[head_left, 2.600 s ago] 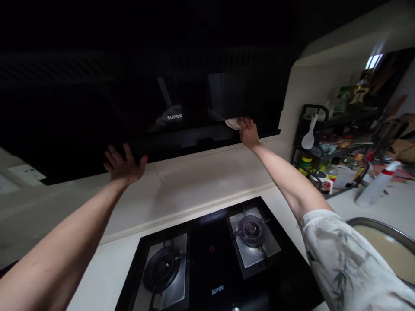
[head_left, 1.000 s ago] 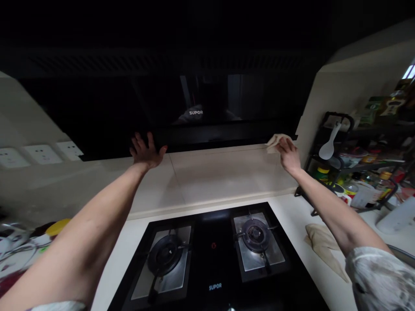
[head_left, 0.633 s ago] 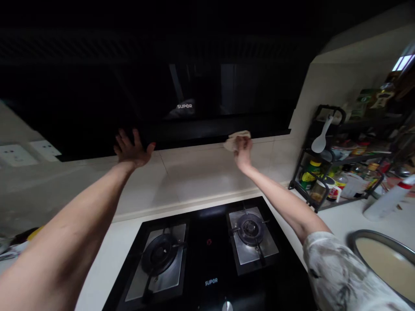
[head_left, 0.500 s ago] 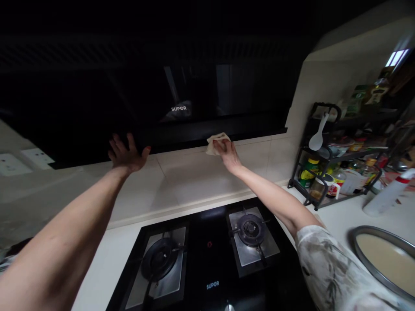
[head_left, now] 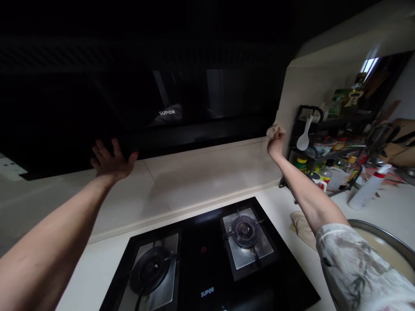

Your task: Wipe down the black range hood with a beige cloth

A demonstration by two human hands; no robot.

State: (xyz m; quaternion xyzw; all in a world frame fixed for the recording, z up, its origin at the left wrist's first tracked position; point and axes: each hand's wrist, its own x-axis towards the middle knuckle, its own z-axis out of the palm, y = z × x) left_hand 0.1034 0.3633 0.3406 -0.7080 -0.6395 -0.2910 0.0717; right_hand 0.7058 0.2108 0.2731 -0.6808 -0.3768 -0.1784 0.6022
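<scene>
Pinching cloth (head_left: 271, 129) at range hood (head_left: 194, 127) corner

Right hand (head_left: 275, 144) grips the cloth, bunched between fingers and thumb, at the hood's lower right corner; the small bundle probably lets fingertips press along the narrow edge. Exact contact with the edge can't be told.

Left hand (head_left: 112, 166) grasps nothing: fingers spread, palm toward the hood's lower front, left of the logo. Likely a brace, steadying the body while both arms reach up over the gas hob (head_left: 194, 263).

No cookware on either burner. Second cloth (head_left: 303, 226) lies crumpled on the tabletop (head_left: 397, 201) right of the hob, partly behind the right forearm, probably kept close as a spare. Large basin (head_left: 376, 225) of pale liquid beside it, part-hidden by the sleeve. White rice paddle (head_left: 304, 138) hangs at the near end of the storage rack (head_left: 314, 151), presumably for easy grabbing. Spray bottle (head_left: 366, 194) stands to its right.
</scene>
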